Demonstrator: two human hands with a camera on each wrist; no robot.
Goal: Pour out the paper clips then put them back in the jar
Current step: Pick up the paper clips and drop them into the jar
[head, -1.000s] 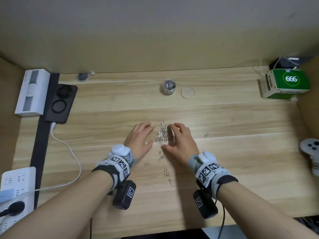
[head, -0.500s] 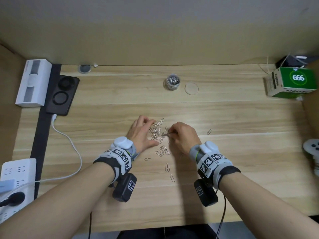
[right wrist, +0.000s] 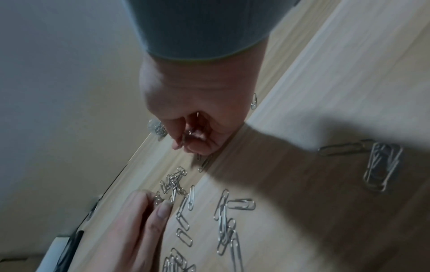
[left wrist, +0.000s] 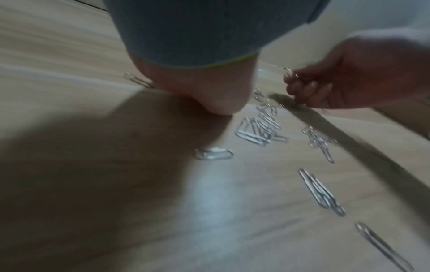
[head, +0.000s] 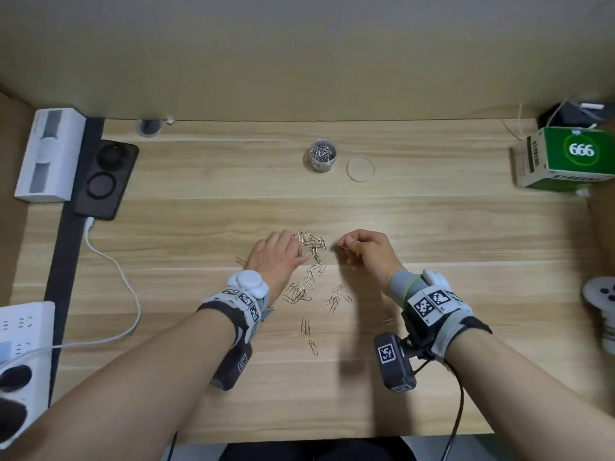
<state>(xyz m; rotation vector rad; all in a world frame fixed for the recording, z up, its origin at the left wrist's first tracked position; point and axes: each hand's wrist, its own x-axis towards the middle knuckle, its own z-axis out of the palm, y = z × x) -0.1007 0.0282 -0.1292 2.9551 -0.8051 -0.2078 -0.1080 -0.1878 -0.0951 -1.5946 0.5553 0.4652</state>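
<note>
Silver wire paper clips (head: 312, 261): scattered loose on the light wood-grain worktop (head: 432, 227), mid-depth at centre, in a dense cluster between the two hands with smaller groups and singles trailing toward the near edge.

Small clear round jar (head: 320, 159): upright, far centre, well apart from the scatter, open-topped, part-filled with clips.

Clear round lid (head: 360, 169): flat on the worktop just right of the jar.

Left hand (head: 276, 256): palm down, fingers straight and together, fingertips (right wrist: 163, 208) touching the left edge of the cluster; grip holds nothing.

Right hand (head: 366, 251): raised just off the worktop, right of the cluster, fingers curled in a narrow grip, pinching a few clips, seen from both wrist views (right wrist: 193, 132).

White power strip (head: 23, 344): near left edge, black plug seated.

White cable (head: 133, 301): runs from the strip to a black rectangular pad (head: 104, 179) at far left.

White rectangular device (head: 50, 154): left of the pad.

Green and white carton marked 666 (head: 565, 158): far right.

White game controller (head: 600, 296): right edge.
</note>
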